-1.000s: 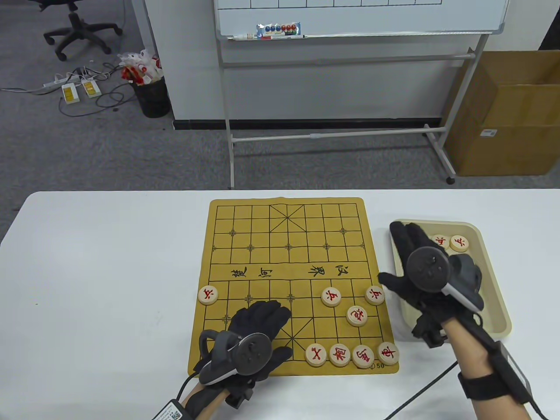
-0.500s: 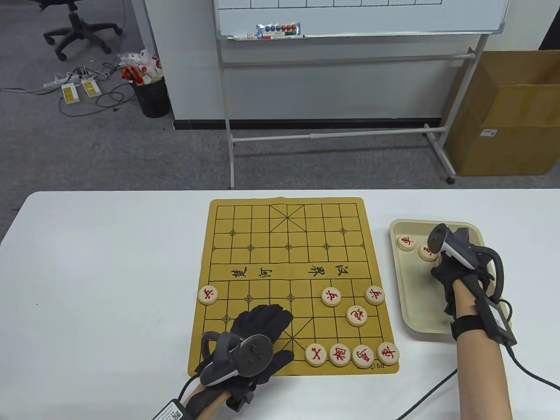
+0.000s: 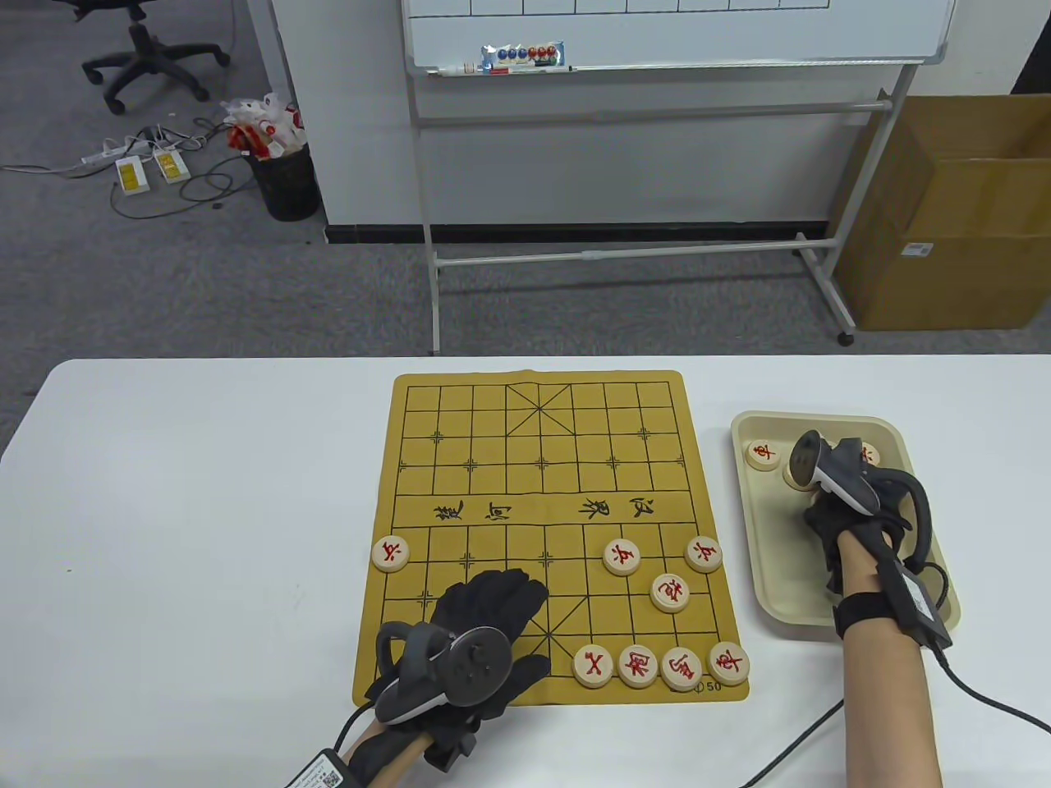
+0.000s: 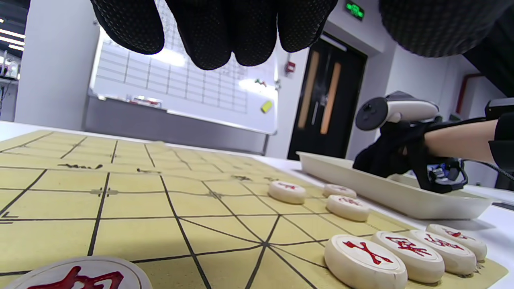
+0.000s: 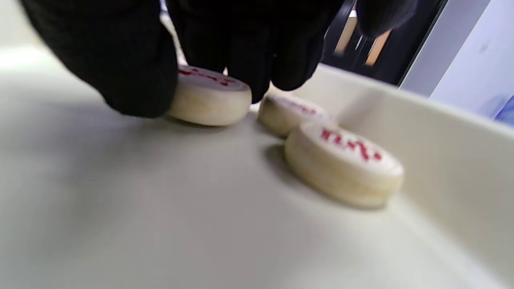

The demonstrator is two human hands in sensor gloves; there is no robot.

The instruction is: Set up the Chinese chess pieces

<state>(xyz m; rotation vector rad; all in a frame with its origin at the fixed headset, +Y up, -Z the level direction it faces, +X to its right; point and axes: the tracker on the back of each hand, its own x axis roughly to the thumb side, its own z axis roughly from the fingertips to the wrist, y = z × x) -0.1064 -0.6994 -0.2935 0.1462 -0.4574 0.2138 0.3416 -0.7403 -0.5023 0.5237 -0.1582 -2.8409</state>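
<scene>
Nearest on the bench (image 3: pixel 205 509), the left hand (image 3: pixel 480 628) lies relaxed with fingers loose over the near edge of the board (image 3: pixel 542 460), gripping nothing. A piece (image 4: pixel 76 277) sits just beneath it in the left wrist view. Right of it a row of four pieces (image 3: pixel 661 665) fills the near rank's right half. Beyond these stands one cannon (image 3: pixel 671 592), then three soldiers (image 3: pixel 621 557) along the soldier line. By my reckoning roughly half of red's side is placed; the near left half and two soldier points remain. Farther right, in the tray (image 3: pixel 764 566), the right hand (image 3: pixel 842 513) pinches one piece (image 5: pixel 209 96), with others (image 5: pixel 343 162) lying loose beside it
</scene>
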